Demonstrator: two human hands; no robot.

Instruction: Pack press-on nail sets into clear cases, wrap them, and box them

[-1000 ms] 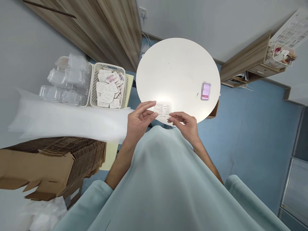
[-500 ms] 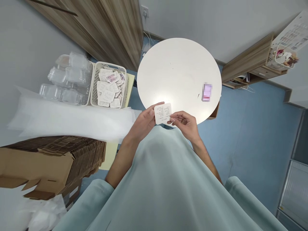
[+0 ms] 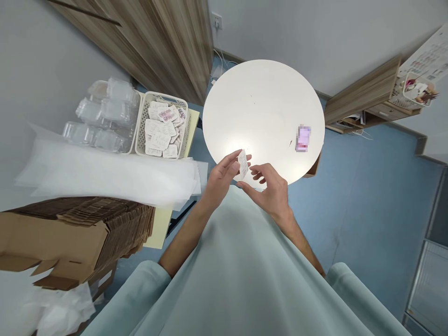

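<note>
A small white printed card [image 3: 242,164] is tilted nearly edge-on at the near rim of the round white table [image 3: 262,102]. My left hand [image 3: 222,179] grips it between thumb and fingers, with fingertips showing behind it. Just right of the card, my right hand [image 3: 271,189] has its thumb and fingers spread apart and nothing between them. Lines of small text cover the card's visible face, too small to read. On the table's right side lies a pink and purple blurred item [image 3: 303,138].
At left stand a white basket of printed cards [image 3: 162,128] and stacked clear plastic containers [image 3: 112,109]. White sheets [image 3: 115,177] and folded cardboard boxes [image 3: 105,233] lie nearer. A wooden shelf unit [image 3: 367,95] stands right, a wooden cabinet [image 3: 168,42] at the back left.
My right hand has let go of the card and opened. My left hand has turned the card from nearly face-up to a steep tilt. The view has shifted slightly.
</note>
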